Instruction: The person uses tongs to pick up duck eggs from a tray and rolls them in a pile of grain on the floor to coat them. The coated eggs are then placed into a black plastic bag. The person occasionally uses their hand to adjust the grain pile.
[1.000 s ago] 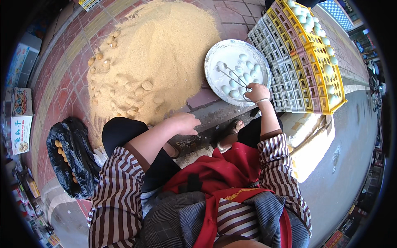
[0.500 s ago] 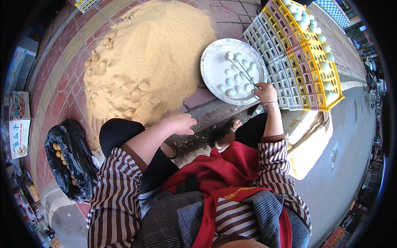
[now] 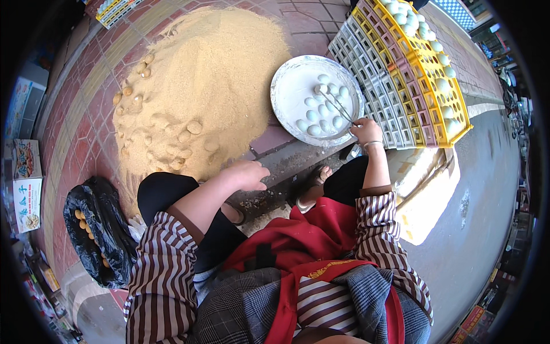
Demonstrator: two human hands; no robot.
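Observation:
My right hand (image 3: 365, 131) is closed around the handle end of thin metal tongs (image 3: 339, 107). The tongs reach left over a wide round pan (image 3: 281, 103) coated with white powder. At their far end is a whitish egg (image 3: 321, 89); whether they grip it is too small to tell. Several pale blue-green eggs (image 3: 312, 115) lie on the powder around it. My left hand (image 3: 247, 175) hangs empty over my left knee, fingers loosely bent and thumb apart, near the front edge of a heap of tan grainy material (image 3: 223, 69).
Brown-coated eggs (image 3: 195, 126) lie along the heap's left and near sides. Stacked plastic egg trays (image 3: 401, 74) with pale eggs on top stand right of the pan. A black plastic bag (image 3: 109, 223) holding brown-coated eggs sits at the left. A stone step edge (image 3: 292, 163) runs before my feet.
The tong tips and the whitish egg have dropped lower over the pan, nearer the other eggs. My left hand stays about where it was. The whole view has shifted slightly.

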